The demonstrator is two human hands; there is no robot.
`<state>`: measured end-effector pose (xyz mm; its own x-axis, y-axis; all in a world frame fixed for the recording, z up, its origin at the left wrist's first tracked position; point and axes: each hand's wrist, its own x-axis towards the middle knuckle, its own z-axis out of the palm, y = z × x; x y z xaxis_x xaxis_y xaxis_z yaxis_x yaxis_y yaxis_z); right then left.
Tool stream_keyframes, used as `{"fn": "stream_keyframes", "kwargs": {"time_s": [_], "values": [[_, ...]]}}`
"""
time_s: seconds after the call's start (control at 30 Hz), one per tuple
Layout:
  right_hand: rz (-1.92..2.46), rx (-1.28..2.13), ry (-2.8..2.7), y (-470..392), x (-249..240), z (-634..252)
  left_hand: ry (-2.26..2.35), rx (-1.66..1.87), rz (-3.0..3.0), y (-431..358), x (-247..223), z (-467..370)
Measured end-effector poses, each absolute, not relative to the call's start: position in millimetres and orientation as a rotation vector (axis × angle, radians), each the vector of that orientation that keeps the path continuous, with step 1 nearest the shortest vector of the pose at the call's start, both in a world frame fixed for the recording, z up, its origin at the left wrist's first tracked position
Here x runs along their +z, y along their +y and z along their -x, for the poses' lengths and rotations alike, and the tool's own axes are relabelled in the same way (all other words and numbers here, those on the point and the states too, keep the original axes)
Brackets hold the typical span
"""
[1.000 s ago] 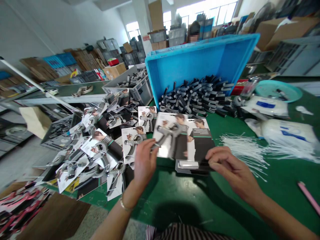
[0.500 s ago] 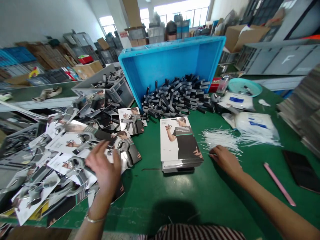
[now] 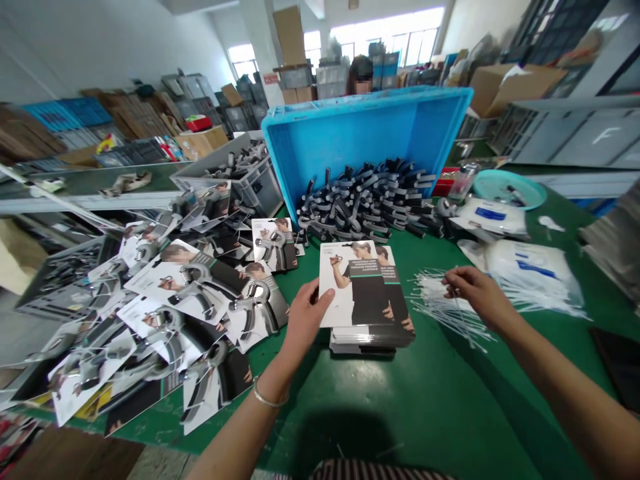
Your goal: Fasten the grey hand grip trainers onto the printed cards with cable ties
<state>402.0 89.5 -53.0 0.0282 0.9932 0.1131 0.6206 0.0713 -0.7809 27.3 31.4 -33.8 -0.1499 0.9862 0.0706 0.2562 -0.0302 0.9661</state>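
My left hand (image 3: pixel 306 313) grips the left edge of a printed card (image 3: pixel 367 293), thumb on its face. That card lies shifted left over a stack of similar cards (image 3: pixel 373 339) in the middle. Over the pile of white zip ties (image 3: pixel 445 300) is my right hand (image 3: pixel 473 290), its fingers pinched together; a tie seems to hang from the fingertips, though this is small. To the left are cards with hand grippers (image 3: pixel 200 280) fastened on, heaped over one another. Loose grey-black hand grippers (image 3: pixel 365 200) fill the mouth of a blue crate (image 3: pixel 345 133) lying on its side.
Bags of zip ties (image 3: pixel 533 267) and a turquoise plate (image 3: pixel 510 189) are at the right on the green table (image 3: pixel 390 407). A dark phone (image 3: pixel 615 363) lies at the right edge. Behind the crate a person's head (image 3: pixel 361 75) shows. A grey crate (image 3: pixel 240 177) stands back left.
My left hand has moved right from the heap to the stack and taken hold of a card. My right hand has risen off the ties with its fingers pinched. The view has shifted left.
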Motion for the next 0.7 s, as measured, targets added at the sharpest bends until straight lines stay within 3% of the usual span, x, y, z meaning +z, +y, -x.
{"fn": "stream_keyframes", "kwargs": {"time_s": [0.1,0.27,0.53,0.7], "values": [[1.473,0.818,-1.645,97.1,-14.5,-365.7,1.404,1.321,-1.131,4.6,-24.9,-21.6],[1.096,1.016,-2.086,88.1,41.3,-264.4,1.248,1.277,-0.809,-18.9,-30.5,-13.4],[0.93,1.084,-2.26,94.8,22.5,-187.7,1.377,1.209,-1.388,-7.7,-28.2,-3.1],[0.874,1.459,-2.201,100.4,15.0,-185.8,1.646,1.326,-1.78,-7.0,-12.6,-12.4]]}}
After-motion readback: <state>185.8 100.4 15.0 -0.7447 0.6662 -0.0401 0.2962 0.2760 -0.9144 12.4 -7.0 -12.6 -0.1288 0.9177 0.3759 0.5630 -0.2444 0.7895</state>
